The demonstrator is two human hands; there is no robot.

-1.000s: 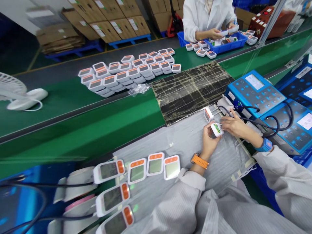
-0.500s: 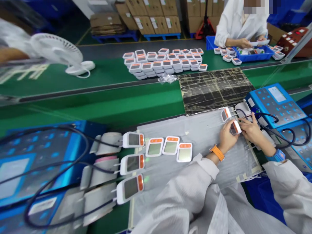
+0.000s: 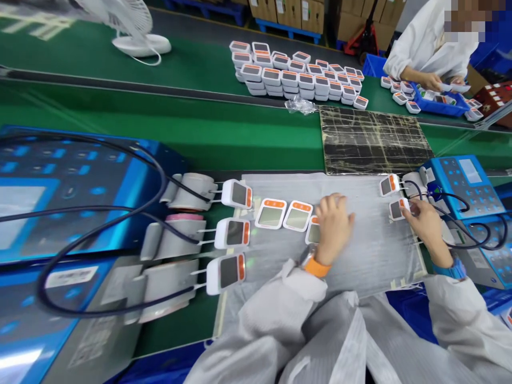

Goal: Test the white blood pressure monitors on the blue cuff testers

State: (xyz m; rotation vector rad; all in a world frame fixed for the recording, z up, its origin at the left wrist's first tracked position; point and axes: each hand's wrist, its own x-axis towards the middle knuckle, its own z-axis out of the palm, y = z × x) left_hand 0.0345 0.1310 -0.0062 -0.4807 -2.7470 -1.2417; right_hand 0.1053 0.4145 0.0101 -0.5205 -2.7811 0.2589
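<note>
My left hand hangs over the grey work mat with its fingers apart and partly covers a white device with a screen and orange strip. It wears an orange-banded watch. Left of it, two similar devices lie flat. On the right, my right hand pinches the edge of another white device, which sits at the mat's right side. Just beyond it, one more device is attached to prongs of a fixture.
Three devices sit on pronged fixtures at left, beside blue test instruments with looping black cables. Another blue instrument stands right. Stacked devices and a fan occupy the far bench; a co-worker handles parts above a blue tray.
My left hand has left the device at the right and moved left to the loose devices. My right hand has shifted onto the device at the right fixture. The view has turned.
</note>
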